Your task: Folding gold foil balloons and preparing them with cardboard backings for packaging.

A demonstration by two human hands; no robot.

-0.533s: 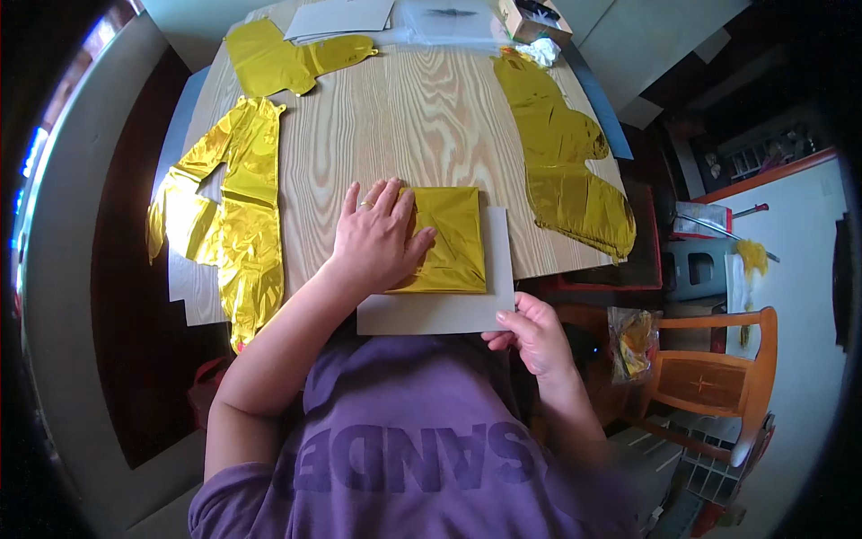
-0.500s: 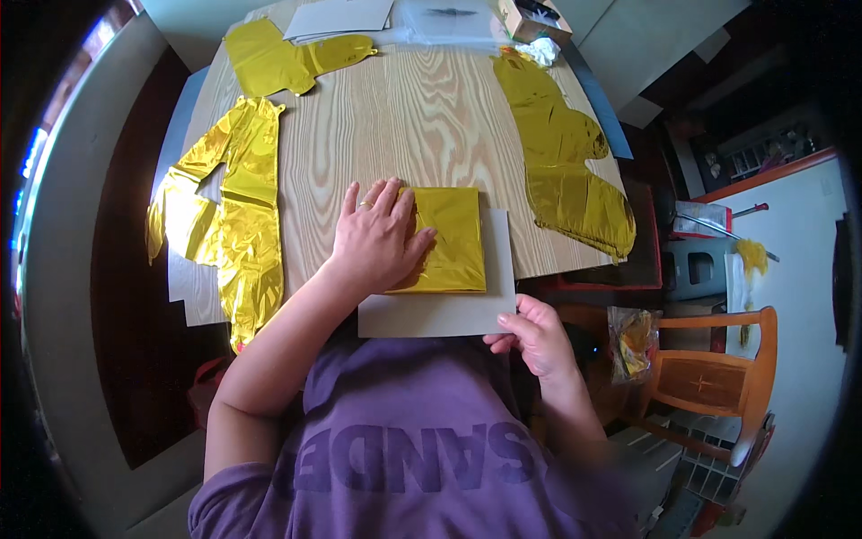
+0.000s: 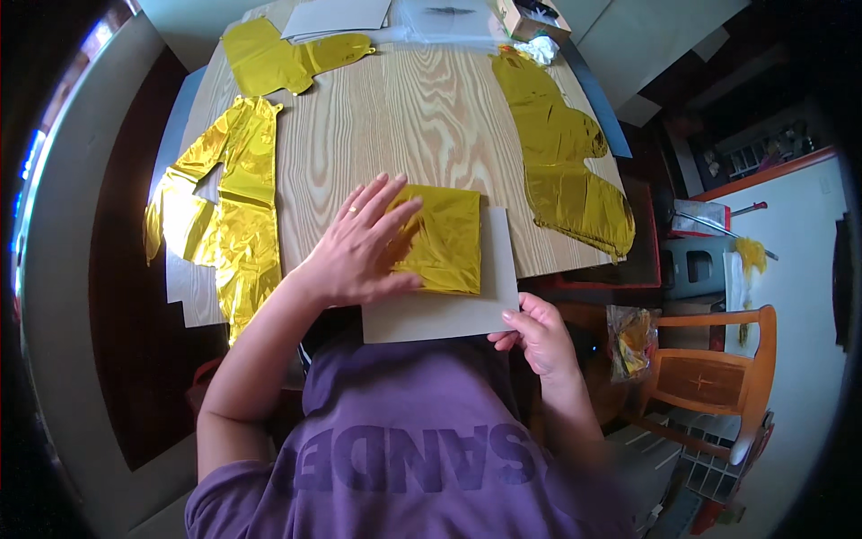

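Observation:
A folded gold foil balloon [image 3: 447, 238] forms a flat square at the near edge of the table, partly over a grey cardboard sheet [image 3: 431, 321]. My left hand [image 3: 361, 241] is over the foil's left side, fingers spread, holding nothing; whether it touches the foil I cannot tell. My right hand [image 3: 537, 335] pinches the cardboard's near right corner, thumb on top and fingers beneath. The left part of the foil is hidden under my left hand.
Unfolded gold foil balloons lie on the wooden table [image 3: 386, 117]: one at the left [image 3: 247, 193], another at the far left [image 3: 269, 58], a third at the right [image 3: 570, 157]. Cardboard sheets [image 3: 337, 18] and a small box [image 3: 534, 20] are at the far edge. A wooden chair [image 3: 709, 382] stands right.
My left hand has shifted left and its fingers have spread wider. The cardboard has moved slightly nearer me and to the right, with my right hand still holding its corner.

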